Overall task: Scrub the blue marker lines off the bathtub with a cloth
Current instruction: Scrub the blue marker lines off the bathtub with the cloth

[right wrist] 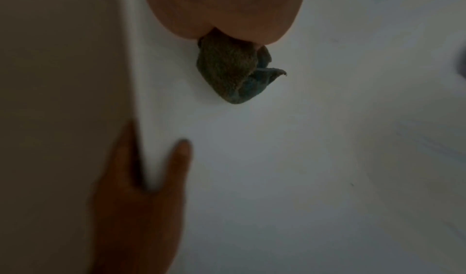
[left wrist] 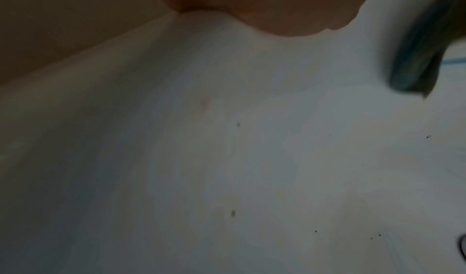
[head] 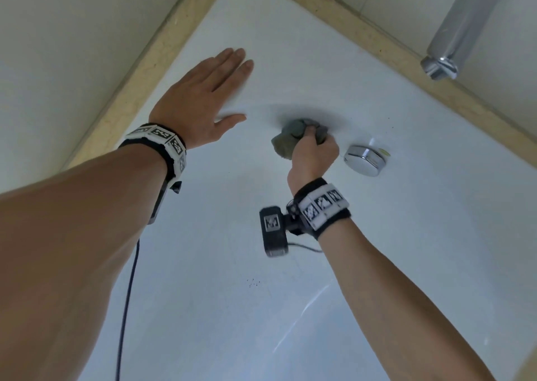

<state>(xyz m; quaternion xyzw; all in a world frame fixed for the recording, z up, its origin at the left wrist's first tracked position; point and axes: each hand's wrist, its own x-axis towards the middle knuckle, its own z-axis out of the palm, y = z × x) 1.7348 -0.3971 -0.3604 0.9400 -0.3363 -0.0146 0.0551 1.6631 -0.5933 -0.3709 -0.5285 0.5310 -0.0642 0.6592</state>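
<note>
Right now my right hand [head: 313, 151] is bunching the grey-green cloth [head: 293, 136] into a tight wad, fingers curled hard round it, and pressing its nose against the white bathtub [head: 290, 264] wall, just beside the chrome overflow cap [head: 365, 159]. My left hand [head: 200, 101] is lying flat on the tub with fingers straight and close together, holding nothing, bracing me near the corner. Only a short stretch of blue marker line [left wrist: 453, 61] is showing, in the left wrist view, past the blurred cloth; the head view is showing none, so I am judging little is left. To scrub well I should be keeping the pressure firm and the strokes short, working over that remaining streak, and turning the wad when its stained blue face fills up. Around me, the glossy tub is carrying a few dark specks, a beige stone ledge [head: 162, 52] is framing it, and a chrome spout [head: 462, 26] is hanging overhead.
</note>
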